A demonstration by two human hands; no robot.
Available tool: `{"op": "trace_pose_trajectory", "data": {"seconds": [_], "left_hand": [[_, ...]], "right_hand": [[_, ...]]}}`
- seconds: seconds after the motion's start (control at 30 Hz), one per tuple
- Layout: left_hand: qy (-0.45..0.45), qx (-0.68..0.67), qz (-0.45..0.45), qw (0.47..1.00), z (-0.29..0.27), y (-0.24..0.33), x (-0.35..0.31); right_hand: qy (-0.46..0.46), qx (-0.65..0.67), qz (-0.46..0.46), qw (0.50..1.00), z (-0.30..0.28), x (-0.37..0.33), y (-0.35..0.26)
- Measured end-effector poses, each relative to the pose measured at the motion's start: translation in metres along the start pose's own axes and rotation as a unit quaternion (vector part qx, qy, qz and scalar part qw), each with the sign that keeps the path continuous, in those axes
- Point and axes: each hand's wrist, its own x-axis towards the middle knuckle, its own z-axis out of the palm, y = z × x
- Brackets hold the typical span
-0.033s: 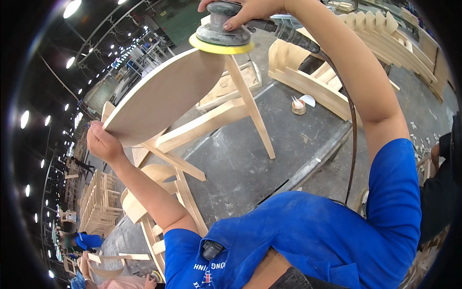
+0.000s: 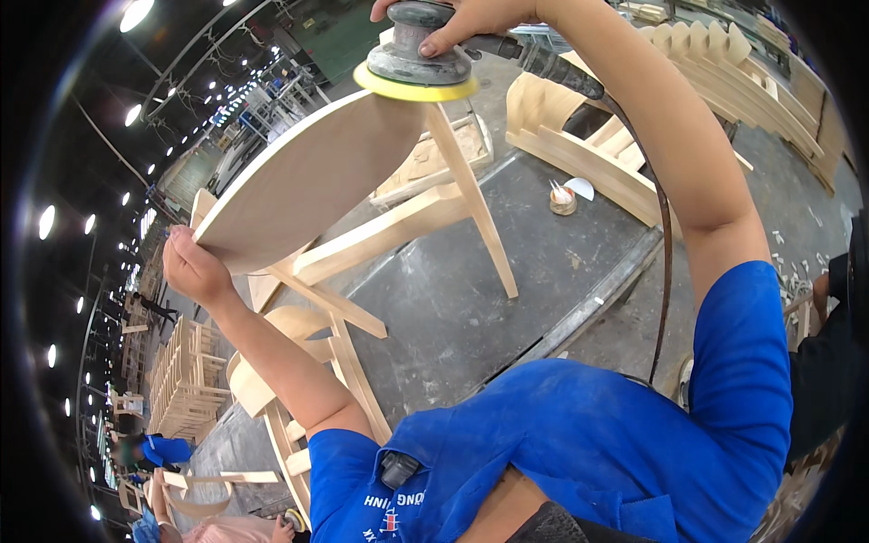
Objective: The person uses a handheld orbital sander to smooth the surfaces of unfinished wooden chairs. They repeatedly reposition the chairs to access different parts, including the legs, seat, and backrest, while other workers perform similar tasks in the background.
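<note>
My right hand (image 2: pixel 462 23) is wrapped round the top of a grey orbital sander (image 2: pixel 418 63) with a yellow pad. The pad rests at the upper end of a curved wooden chair back (image 2: pixel 312 185), whose broad face is tilted toward me. At the chair back's lower left end my left hand (image 2: pixel 196 270) grips the edge, its fingers partly hidden behind the wood. Under the panel, pale wooden chair legs (image 2: pixel 478 208) and a rail (image 2: pixel 385 233) stand on a dark table (image 2: pixel 434 330). A hose (image 2: pixel 663 271) runs from the sander down past my right arm.
On the table's far right lie another wooden chair frame (image 2: pixel 588 172) and a small round tub (image 2: pixel 562 203). One more chair frame (image 2: pixel 339 362) is beside my left arm. Stacked wooden parts (image 2: pixel 733 81) stand at the far right. Co-workers (image 2: pixel 167 450) are at lower left; another person (image 2: pixel 828 344) is at right.
</note>
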Motion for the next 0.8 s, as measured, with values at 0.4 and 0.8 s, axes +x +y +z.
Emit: {"op": "trace_pose_trajectory", "data": {"seconds": [0.4, 0.8], "left_hand": [[0.006, -0.01, -0.019, 1.0, -0.007, 0.003, -0.001], [0.028, -0.016, 0.01, 0.999, 0.0, 0.01, 0.0]], "right_hand": [[0.007, -0.061, -0.026, 0.998, -0.01, 0.001, -0.01], [-0.024, -0.073, -0.026, 0.997, -0.016, -0.002, -0.03]]}}
